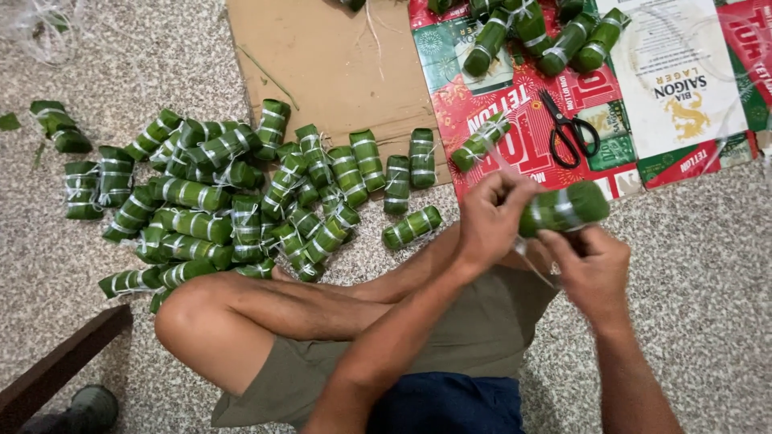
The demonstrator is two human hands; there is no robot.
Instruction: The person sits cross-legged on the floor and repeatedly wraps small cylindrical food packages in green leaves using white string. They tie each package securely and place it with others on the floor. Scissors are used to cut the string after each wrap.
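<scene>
Nearest the head camera are the person's own bent leg (241,317) and olive shorts (450,337), the person sitting on a speckled floor (708,273). Above the lap, the left hand (492,219) and the right hand (593,269) work together on one green leaf-wrapped roll (563,209), held in the air just in front of the knees. The left hand's grip is closed, pinching a thin pale string (497,161) at the roll's left end; the right hand's fingers close on the roll from below and the right. To the left on the floor lies a large heap of tied rolls (233,209), many stacked on one another, with a few strays (60,128) well apart at the far left. One single roll (412,227) lies just beside the left forearm. Beyond the hands a flattened brown cardboard sheet (322,64) and a red printed carton sheet (523,120) cover the floor; black scissors (569,133) rest on the printed sheet, with another roll (481,141) near them and more rolls (547,36) along the top edge. A dark wooden edge (60,362) and a shoe (92,408) show at the lower left.
</scene>
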